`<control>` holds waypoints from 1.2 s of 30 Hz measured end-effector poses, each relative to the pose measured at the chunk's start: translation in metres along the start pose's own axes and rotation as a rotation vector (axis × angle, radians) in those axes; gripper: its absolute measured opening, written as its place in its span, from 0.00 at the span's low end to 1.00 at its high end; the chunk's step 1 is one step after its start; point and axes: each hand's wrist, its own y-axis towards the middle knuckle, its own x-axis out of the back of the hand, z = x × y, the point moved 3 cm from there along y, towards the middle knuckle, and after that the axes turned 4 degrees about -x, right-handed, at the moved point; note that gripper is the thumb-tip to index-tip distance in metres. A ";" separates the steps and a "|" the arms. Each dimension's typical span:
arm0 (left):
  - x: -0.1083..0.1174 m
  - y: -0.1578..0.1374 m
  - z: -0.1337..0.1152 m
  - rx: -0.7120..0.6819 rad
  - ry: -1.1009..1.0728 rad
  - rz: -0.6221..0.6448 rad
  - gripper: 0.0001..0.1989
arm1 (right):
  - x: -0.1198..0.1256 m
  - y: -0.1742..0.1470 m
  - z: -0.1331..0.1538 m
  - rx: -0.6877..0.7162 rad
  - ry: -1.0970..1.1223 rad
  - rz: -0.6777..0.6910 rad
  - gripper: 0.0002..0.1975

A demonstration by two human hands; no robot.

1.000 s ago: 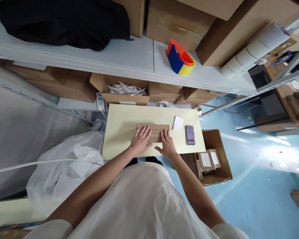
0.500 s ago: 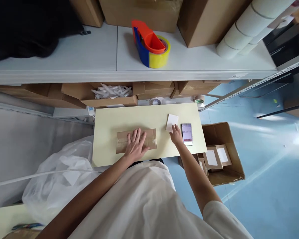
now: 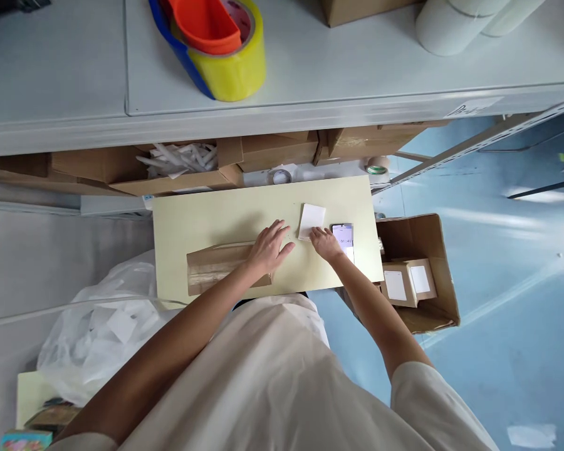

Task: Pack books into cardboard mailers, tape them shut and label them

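Note:
A flat brown cardboard box [image 3: 216, 268], with shiny clear tape on it, lies on the pale yellow table [image 3: 216, 216]. My left hand [image 3: 267, 249] is over the box's right end, fingers spread and holding nothing; whether it touches the box I cannot tell. My right hand [image 3: 326, 243] has its fingers closed at the lower edge of a small stack of white labels [image 3: 313, 217], and the fingertips hide that edge. Just right of that hand lies a phone [image 3: 344, 235] with a lit screen, its lower part partly behind my wrist.
An open carton [image 3: 439, 275] with labelled boxes stands right of the table. Above the far edge runs a grey shelf [image 3: 333, 75] carrying a tape dispenser [image 3: 230, 66] and white rolls [image 3: 444, 28]. A clear plastic bag [image 3: 98, 332] sits at the left.
My left hand has lifted from the middle of the box and shifted toward the labels. My right hand stays at the labels' lower edge. The view has moved closer to the shelf.

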 end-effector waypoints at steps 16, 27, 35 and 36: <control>-0.005 0.040 0.003 0.238 -0.104 0.058 0.20 | 0.040 -0.008 -0.029 -0.204 0.651 -0.211 0.12; 0.007 0.072 -0.020 0.052 -0.328 -0.130 0.06 | 0.074 -0.026 -0.024 0.026 0.704 -0.523 0.25; 0.027 0.064 0.023 0.451 -1.311 -0.250 0.18 | 0.058 -0.002 -0.023 0.071 1.022 -0.501 0.32; 0.028 0.061 0.027 0.473 -1.334 -0.262 0.19 | 0.056 0.002 -0.018 0.088 1.061 -0.466 0.28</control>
